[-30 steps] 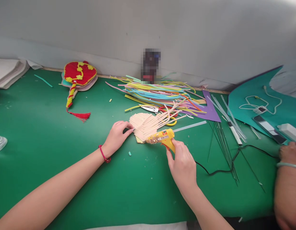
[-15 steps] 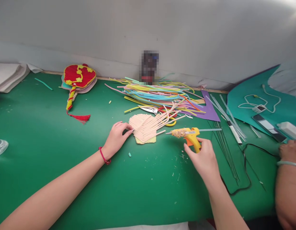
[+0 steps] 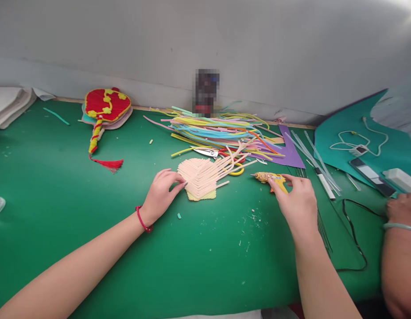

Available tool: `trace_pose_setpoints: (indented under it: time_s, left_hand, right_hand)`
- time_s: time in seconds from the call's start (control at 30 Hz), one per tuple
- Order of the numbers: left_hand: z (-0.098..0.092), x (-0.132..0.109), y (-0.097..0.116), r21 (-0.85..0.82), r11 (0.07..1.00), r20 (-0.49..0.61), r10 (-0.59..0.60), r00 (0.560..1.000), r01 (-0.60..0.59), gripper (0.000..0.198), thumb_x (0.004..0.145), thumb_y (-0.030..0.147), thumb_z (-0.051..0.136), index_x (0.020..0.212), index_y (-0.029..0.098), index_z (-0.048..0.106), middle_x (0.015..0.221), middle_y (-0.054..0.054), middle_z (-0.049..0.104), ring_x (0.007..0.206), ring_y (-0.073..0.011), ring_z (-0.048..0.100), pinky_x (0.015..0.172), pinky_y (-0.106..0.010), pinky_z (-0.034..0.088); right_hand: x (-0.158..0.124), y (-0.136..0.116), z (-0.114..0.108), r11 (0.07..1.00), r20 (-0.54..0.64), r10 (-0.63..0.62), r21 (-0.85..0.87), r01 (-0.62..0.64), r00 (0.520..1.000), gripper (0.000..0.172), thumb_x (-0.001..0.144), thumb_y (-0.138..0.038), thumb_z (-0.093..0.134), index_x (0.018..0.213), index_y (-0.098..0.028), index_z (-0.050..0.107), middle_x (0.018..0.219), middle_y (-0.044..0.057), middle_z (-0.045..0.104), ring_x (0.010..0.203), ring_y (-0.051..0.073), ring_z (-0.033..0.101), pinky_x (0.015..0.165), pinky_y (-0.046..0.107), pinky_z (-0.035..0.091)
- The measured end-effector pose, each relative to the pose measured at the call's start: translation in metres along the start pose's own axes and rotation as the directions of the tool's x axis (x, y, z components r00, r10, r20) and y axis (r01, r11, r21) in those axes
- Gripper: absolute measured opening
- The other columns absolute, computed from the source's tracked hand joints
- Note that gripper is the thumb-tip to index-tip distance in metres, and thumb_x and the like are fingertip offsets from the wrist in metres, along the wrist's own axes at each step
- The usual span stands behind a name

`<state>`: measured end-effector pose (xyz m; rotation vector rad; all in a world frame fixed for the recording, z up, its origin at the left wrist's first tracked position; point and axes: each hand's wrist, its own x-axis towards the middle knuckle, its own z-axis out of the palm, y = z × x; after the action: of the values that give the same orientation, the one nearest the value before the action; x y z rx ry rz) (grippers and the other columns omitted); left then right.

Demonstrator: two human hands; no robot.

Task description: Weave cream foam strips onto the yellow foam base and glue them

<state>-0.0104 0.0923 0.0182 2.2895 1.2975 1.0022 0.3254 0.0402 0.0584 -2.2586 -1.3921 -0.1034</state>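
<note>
A piece of pale peach pipe cleaners (image 3: 200, 177), laid in a V pattern over a yellow backing, lies flat on the green table. Loose strip ends fan out from its right side. My left hand (image 3: 162, 195), with a red bracelet at the wrist, pinches its left edge between thumb and fingers. Over to the right, my right hand (image 3: 296, 201) grips a yellow hot glue gun (image 3: 270, 177) from above and behind. The gun's nozzle points left, apart from the woven piece. My palm and fingers cover much of the gun's rear and handle.
Scissors (image 3: 205, 152) lie partly under the strips, before a heap of coloured pipe cleaners (image 3: 205, 130). A red fan (image 3: 107, 106) stands back left. Glue sticks (image 3: 325, 170), a black cord (image 3: 353, 235) and a phone (image 3: 371, 177) lie right. Another person's arm (image 3: 400, 257) rests at the right edge.
My right hand has drawn the glue gun to the right, away from the woven piece, and now covers more of it. The cord has shifted right. My left hand stays at the piece's edge.
</note>
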Motion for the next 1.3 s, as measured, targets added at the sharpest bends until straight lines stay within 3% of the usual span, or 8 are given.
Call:
trace_pose_setpoints:
  time_s: [0.07,0.13,0.27,0.33,0.47,0.63,0.87,1.3]
  left_hand:
    - [-0.001,-0.006,0.007,0.027,0.995,-0.010,0.100,0.995,-0.100,0.015,0.092,0.029,0.049,0.086,0.025,0.062,0.087,0.000,0.072,0.089,-0.0170,0.066,0.105,-0.044,0.040]
    - [-0.002,-0.013,0.016,0.043,0.969,0.028,0.241,0.970,-0.242,0.016,0.093,0.024,0.049,0.087,0.026,0.063,0.087,0.002,0.074,0.091,-0.0159,0.067,0.106,-0.043,0.039]
    - [-0.006,-0.024,0.033,0.062,0.825,0.044,0.560,0.827,-0.561,0.019,0.091,0.012,0.049,0.094,0.025,0.062,0.093,0.001,0.075,0.097,-0.0142,0.068,0.106,-0.038,0.041]
    - [-0.007,-0.024,0.037,0.080,0.774,0.042,0.628,0.777,-0.629,0.018,0.090,0.010,0.050,0.095,0.023,0.062,0.091,0.000,0.076,0.096,-0.0144,0.068,0.106,-0.036,0.042]
    - [-0.005,-0.023,0.039,0.113,0.812,0.103,0.564,0.820,-0.573,0.024,0.091,0.009,0.049,0.106,0.023,0.062,0.103,-0.003,0.074,0.107,-0.0173,0.065,0.108,-0.041,0.041]
    - [-0.003,-0.031,0.054,0.297,0.787,0.206,0.499,0.842,-0.540,0.031,0.092,0.016,0.051,0.123,0.015,0.056,0.123,-0.011,0.065,0.115,-0.0227,0.061,0.106,-0.042,0.043]
    - [0.004,-0.052,0.079,0.380,0.752,0.310,0.445,0.840,-0.539,0.040,0.094,0.033,0.047,0.123,0.007,0.057,0.129,-0.016,0.060,0.116,-0.0274,0.059,0.095,-0.039,0.050]
    - [0.010,-0.052,0.068,0.557,0.780,0.328,0.109,0.938,-0.286,0.061,0.094,0.052,0.037,0.134,0.008,0.050,0.138,-0.021,0.049,0.126,-0.0343,0.050,0.102,-0.048,0.039]
  right_hand:
    - [-0.009,-0.028,-0.006,0.964,0.047,-0.042,0.265,0.029,0.998,0.047,0.080,-0.061,0.051,0.093,-0.019,0.068,0.098,0.011,0.063,0.080,0.022,0.059,0.075,0.038,0.047]
    - [-0.018,-0.056,-0.008,0.879,0.253,-0.088,0.475,-0.044,0.963,0.046,0.078,-0.062,0.054,0.084,-0.019,0.070,0.082,0.008,0.066,0.069,0.019,0.058,0.064,0.033,0.047]
    - [-0.033,-0.092,0.001,0.699,0.636,-0.274,0.647,-0.304,0.721,0.048,0.077,-0.063,0.057,0.082,-0.017,0.070,0.066,0.002,0.060,0.050,0.011,0.046,0.045,0.024,0.039]
    - [-0.038,-0.097,0.009,0.587,0.657,-0.305,0.700,-0.407,0.689,0.045,0.074,-0.060,0.063,0.082,-0.016,0.070,0.064,0.000,0.058,0.048,0.009,0.045,0.042,0.022,0.037]
    - [-0.040,-0.087,0.026,0.416,0.634,-0.243,0.752,-0.512,0.734,0.038,0.067,-0.053,0.074,0.073,-0.015,0.067,0.063,0.000,0.058,0.050,0.008,0.048,0.043,0.022,0.042]
    - [-0.035,-0.076,0.042,0.333,0.646,-0.188,0.750,-0.571,0.740,0.036,0.066,-0.048,0.077,0.072,-0.014,0.068,0.065,0.001,0.061,0.054,0.009,0.051,0.046,0.022,0.047]
    - [-0.037,-0.081,0.051,0.329,0.684,-0.169,0.718,-0.614,0.709,0.035,0.063,-0.047,0.079,0.069,-0.014,0.069,0.063,0.001,0.062,0.052,0.009,0.052,0.043,0.021,0.048]
    - [-0.033,-0.084,0.053,0.358,0.699,-0.147,0.697,-0.621,0.700,0.035,0.062,-0.047,0.080,0.068,-0.014,0.069,0.061,0.000,0.062,0.048,0.007,0.051,0.042,0.020,0.048]
